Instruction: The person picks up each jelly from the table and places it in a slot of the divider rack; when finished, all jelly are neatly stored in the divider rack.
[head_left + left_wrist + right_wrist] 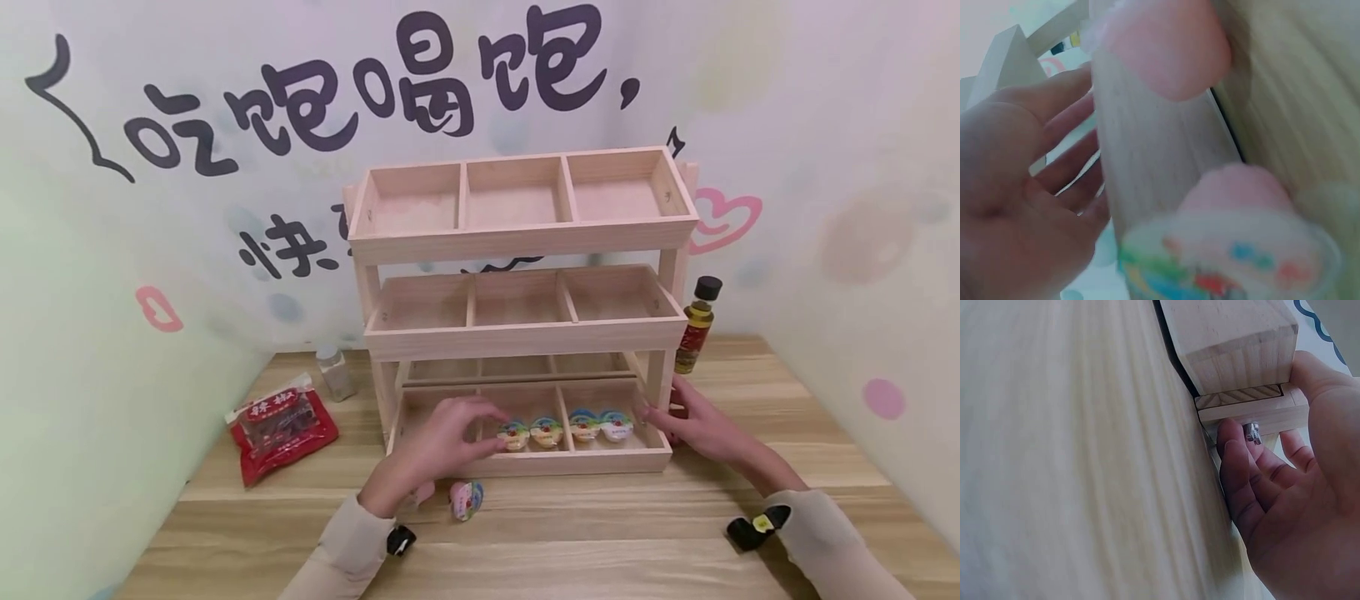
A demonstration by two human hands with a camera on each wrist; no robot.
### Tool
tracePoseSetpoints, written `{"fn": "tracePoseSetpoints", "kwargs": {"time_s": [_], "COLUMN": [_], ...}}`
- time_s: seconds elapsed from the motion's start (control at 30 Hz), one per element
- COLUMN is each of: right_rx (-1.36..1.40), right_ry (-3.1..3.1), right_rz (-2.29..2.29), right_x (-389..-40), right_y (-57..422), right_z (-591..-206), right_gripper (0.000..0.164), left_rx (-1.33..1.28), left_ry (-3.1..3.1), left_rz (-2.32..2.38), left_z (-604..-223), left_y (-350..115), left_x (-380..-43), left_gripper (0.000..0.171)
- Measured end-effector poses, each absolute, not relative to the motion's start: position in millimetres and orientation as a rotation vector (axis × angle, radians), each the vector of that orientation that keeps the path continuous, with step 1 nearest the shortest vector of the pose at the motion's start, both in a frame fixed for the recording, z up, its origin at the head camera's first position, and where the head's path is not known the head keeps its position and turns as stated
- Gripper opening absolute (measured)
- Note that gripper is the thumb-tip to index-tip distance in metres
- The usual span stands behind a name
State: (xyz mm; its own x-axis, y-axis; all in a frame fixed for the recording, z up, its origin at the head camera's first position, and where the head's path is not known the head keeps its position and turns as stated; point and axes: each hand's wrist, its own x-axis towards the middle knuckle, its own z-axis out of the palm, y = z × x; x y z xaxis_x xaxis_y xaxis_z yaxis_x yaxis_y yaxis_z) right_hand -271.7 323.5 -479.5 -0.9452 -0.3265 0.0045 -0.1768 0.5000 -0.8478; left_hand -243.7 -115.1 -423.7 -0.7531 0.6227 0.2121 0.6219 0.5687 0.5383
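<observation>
Head: your left hand (pixel 442 440) hangs by jelly cups (pixel 547 432) in the bottom tray (pixel 525 465) of the rack (pixel 525 246); they're likely light, slippery, so pinch the stiffer rims. Left wrist: its fingers spread loosely apart. Right wrist: your right hand (pixel 1300 506) curls round the rack's end.

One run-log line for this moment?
left hand: near cup, touch unclear | right hand: holds bottom tray, right end | tray: two cups middle, two cups right | table: two pink cups in front
</observation>
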Motion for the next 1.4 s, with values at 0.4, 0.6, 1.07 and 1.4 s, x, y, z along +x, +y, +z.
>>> {"fn": "tracePoseSetpoints", "kwargs": {"time_s": [0.4,0.6,1.07,1.4], "right_rx": [-0.445,-0.444,-0.441,-0.439], "right_ry": [2.59,2.601,2.59,2.59], "right_rz": [-1.423,-1.421,-1.43,-1.441], "right_x": [-274,-272,-270,-271], "right_y": [319,322,326,326], "right_z": [-480,-479,-478,-480], "right_gripper": [0.085,0.085,0.085,0.086], "left_rx": [1.273,1.329,1.336,1.273], "left_ry": [2.696,2.608,2.512,2.537], "left_rz": [1.07,1.049,0.795,0.782], "left_z": [-429,-430,-422,-426], "left_y": [-145,-157,-166,-165], "left_x": [-208,-198,-200,-198], "left_gripper": [0.013,0.009,0.025,0.026]}}
